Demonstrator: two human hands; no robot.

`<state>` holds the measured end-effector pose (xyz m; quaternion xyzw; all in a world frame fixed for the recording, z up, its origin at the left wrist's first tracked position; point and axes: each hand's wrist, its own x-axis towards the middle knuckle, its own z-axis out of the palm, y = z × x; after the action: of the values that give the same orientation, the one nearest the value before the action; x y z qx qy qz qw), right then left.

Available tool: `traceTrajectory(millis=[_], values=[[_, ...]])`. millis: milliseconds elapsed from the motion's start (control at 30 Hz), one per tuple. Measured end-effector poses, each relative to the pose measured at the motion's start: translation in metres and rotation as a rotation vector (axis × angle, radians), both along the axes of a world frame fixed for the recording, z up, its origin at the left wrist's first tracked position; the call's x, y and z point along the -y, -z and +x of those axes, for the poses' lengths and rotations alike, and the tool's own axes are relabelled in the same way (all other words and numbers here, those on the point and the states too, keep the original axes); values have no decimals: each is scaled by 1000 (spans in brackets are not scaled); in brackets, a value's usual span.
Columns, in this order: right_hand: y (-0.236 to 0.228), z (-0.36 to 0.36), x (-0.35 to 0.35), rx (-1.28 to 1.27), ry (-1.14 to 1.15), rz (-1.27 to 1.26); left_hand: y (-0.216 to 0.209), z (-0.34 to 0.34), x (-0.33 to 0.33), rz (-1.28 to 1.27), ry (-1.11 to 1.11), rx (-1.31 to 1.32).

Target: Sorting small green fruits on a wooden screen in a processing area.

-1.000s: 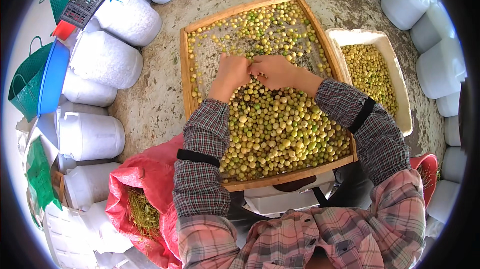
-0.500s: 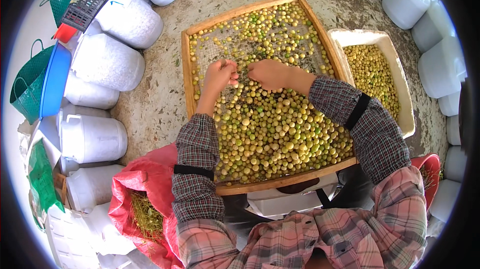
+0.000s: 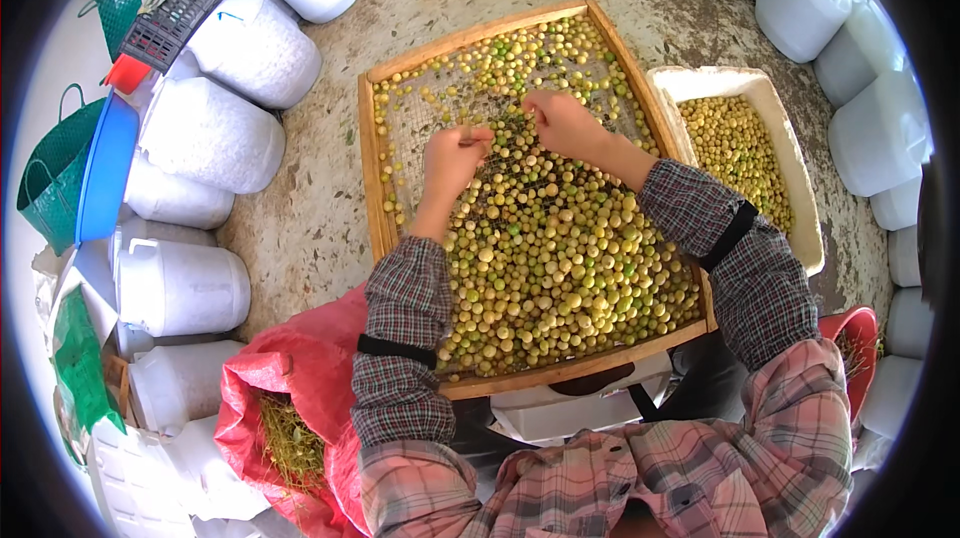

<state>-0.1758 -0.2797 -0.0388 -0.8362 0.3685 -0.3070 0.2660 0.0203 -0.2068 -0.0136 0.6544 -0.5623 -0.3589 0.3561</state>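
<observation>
A wooden-framed mesh tray (image 3: 367,153) lies before me, spread with small round yellow-green fruits (image 3: 560,268). They are heaped thickly in its near half and scattered more thinly toward the far side. My left hand (image 3: 455,166) is over the left middle of the tray, its thumb and fingers pinched together. Slightly farther and to the right, my right hand (image 3: 568,126) is closed with its fingertips bent down over the fruits. Anything between the fingers of either hand is too small or hidden to make out. Dark bits of debris show on the mesh between the hands.
Right of the tray stands a whitish box (image 3: 812,208) of the same fruits. A red sack (image 3: 265,363) with dry stalks is at the near left, a red tub (image 3: 862,338) at the near right. White drums (image 3: 215,133) and pale jerrycans (image 3: 875,123) line the sides.
My right hand has moved farther away and to the right, widening the gap between my hands. My left hand has shifted slightly right, its fingers now pinched more tightly.
</observation>
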Motion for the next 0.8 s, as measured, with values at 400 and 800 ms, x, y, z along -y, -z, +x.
traceTrajectory(millis=[400,800], values=[[-17,73,39,-664,14,78,-15,28,-25,227,-254,-494],[-25,79,49,-746,-104,52,12,63,66,-164,-194,436]])
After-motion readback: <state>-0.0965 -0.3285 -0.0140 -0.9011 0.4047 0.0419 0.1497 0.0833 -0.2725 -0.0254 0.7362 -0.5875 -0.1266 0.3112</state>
